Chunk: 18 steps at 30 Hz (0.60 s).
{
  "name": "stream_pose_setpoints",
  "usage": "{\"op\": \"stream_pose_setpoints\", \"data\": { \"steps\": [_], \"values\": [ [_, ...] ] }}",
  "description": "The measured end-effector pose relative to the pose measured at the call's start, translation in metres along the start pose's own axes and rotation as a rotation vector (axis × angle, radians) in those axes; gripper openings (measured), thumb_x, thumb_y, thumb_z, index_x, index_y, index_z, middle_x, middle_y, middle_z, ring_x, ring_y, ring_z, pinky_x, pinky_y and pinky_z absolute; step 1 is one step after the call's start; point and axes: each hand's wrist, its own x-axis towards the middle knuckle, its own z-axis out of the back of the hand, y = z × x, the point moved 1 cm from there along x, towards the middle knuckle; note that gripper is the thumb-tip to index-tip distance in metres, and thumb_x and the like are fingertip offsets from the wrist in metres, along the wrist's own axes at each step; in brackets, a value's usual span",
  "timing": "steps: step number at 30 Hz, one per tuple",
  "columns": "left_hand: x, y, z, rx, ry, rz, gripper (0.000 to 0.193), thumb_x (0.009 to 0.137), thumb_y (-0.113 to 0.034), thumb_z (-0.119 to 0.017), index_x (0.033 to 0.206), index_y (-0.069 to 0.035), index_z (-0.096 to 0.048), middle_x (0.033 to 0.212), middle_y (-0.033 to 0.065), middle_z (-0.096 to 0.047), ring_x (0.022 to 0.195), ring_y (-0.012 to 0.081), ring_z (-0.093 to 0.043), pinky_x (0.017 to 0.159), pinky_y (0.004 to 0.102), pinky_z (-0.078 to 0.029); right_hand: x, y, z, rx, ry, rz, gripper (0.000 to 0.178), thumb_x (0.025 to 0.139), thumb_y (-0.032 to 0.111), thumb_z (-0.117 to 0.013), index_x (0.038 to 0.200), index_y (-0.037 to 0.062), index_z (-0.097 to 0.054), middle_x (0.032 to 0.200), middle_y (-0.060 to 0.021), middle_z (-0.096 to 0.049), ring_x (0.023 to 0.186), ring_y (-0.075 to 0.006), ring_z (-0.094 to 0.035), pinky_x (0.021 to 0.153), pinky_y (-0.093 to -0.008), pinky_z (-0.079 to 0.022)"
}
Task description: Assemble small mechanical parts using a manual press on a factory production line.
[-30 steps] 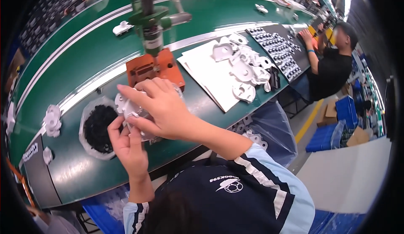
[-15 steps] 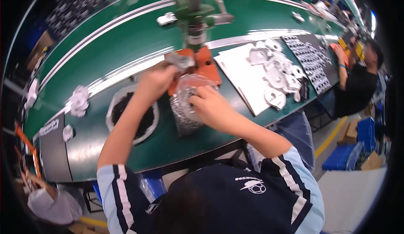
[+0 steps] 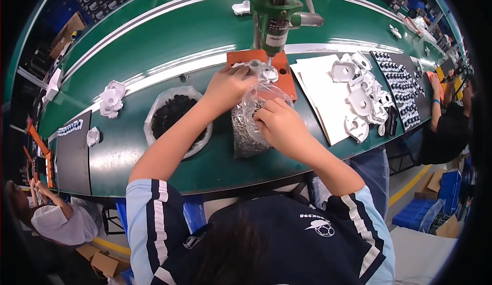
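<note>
My left hand (image 3: 233,88) grips a white plastic housing (image 3: 267,74) with round openings. The housing sits on the orange base (image 3: 287,80) of a green press (image 3: 277,23), directly below the press's thin tip. In front of the base stands a clear plastic bag (image 3: 245,142) full of small silvery metal pieces. My right hand (image 3: 282,123) is at the bag's opening with its fingers bent together. Whatever those fingers hold is too small or hidden to make out.
Left of the bag is a plastic-lined bowl (image 3: 154,118) of black parts. White housings (image 3: 361,100) lie piled on white board (image 3: 320,95) to the right, beside a dark tray (image 3: 421,88) of small parts. More housings (image 3: 111,99) lie left. Co-workers sit at both sides.
My left hand has brought the white housing under the press tip, from the left part of the orange base. My right hand stays at the bag. The whole view has shifted.
</note>
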Motion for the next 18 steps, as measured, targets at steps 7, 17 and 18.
{"op": "stream_pose_setpoints", "data": {
  "steps": [7, 17, 18],
  "values": [
    [-0.004, 0.012, -0.016, -0.115, 0.196, 0.005, 0.036, 0.076, -0.022, -0.058, 0.112, -0.015, -0.060, 0.120, 0.0154, -0.052, 0.118, 0.0329, -0.044, 0.099, 0.0401, -0.034, 0.002, 0.002, 0.001, 0.018, 0.002, -0.001, 0.011, 0.069, 0.003, -0.062, 0.080, 0.0023, -0.059, 0.078, -0.0091, -0.054, 0.080, -0.0279, -0.052, 0.073, -0.0367, -0.044],
    [-0.001, 0.061, -0.007, -1.254, -0.311, 0.625, 0.023, 0.081, -0.013, -0.058, 0.101, -0.003, -0.063, 0.088, 0.0062, -0.064, 0.084, 0.0109, -0.057, 0.078, 0.0248, -0.044, 0.008, 0.002, 0.006, -0.069, 0.161, 0.010, 0.006, 0.075, 0.005, -0.058, 0.078, 0.0004, -0.056, 0.079, -0.0133, -0.054, 0.080, -0.0312, -0.053, 0.073, -0.0387, -0.043],
    [-0.009, 0.078, -0.002, -0.963, -0.250, 0.734, 0.024, 0.081, -0.015, -0.058, 0.101, -0.002, -0.061, 0.089, 0.0091, -0.064, 0.083, 0.0148, -0.059, 0.076, 0.0284, -0.046, 0.007, 0.000, 0.006, -0.065, 0.155, 0.024, 0.006, 0.075, 0.005, -0.058, 0.079, 0.0003, -0.056, 0.080, -0.0134, -0.054, 0.081, -0.0313, -0.053, 0.073, -0.0387, -0.043]
  ]
}}
